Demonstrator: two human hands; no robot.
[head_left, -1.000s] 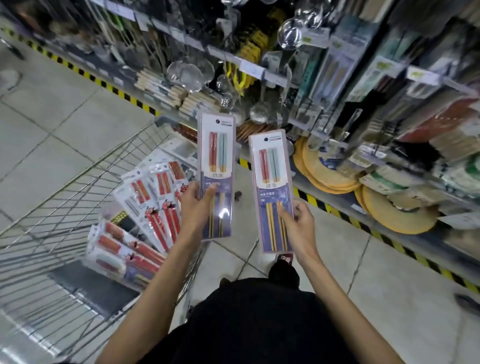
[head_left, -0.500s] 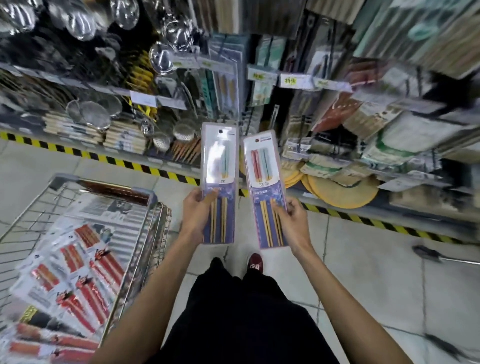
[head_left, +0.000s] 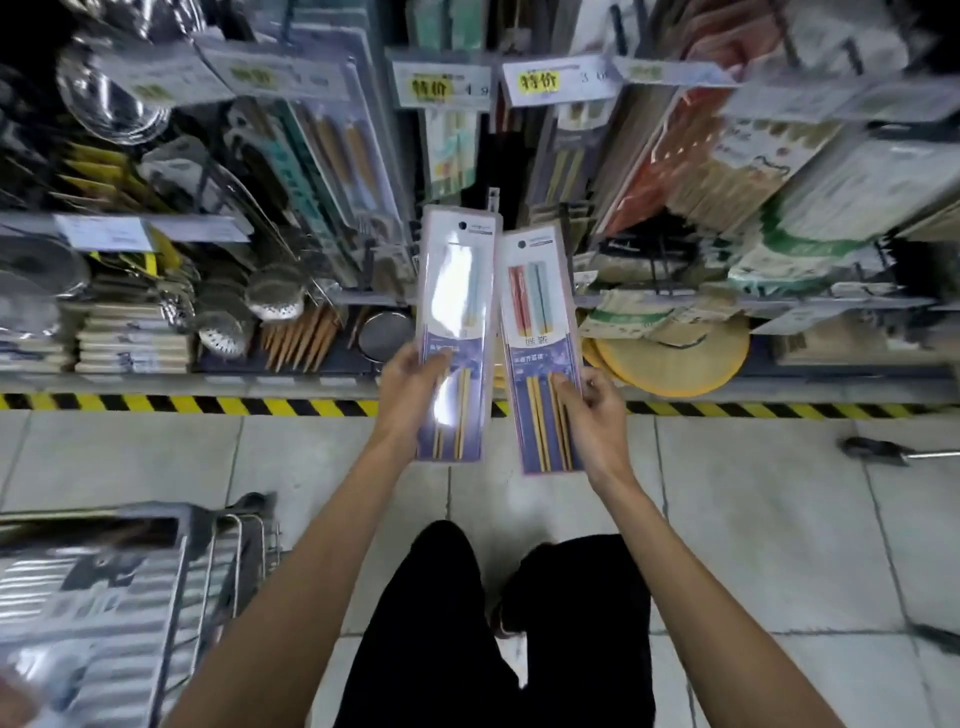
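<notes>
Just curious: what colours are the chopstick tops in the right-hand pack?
The right pack has red and pale blue-green chopstick tops; head view.

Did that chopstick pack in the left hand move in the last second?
Yes. The left chopstick pack has swung right, away from the shopping cart it was beside, toward the shelf.

Crowded shelves (head_left: 727, 218) ahead; cart (head_left: 171, 597) left.

The person wears plain black trousers (head_left: 426, 649) on both legs. The forearms (head_left: 311, 545) are bare down to the left hand (head_left: 410, 387) and right hand (head_left: 597, 423).
</notes>
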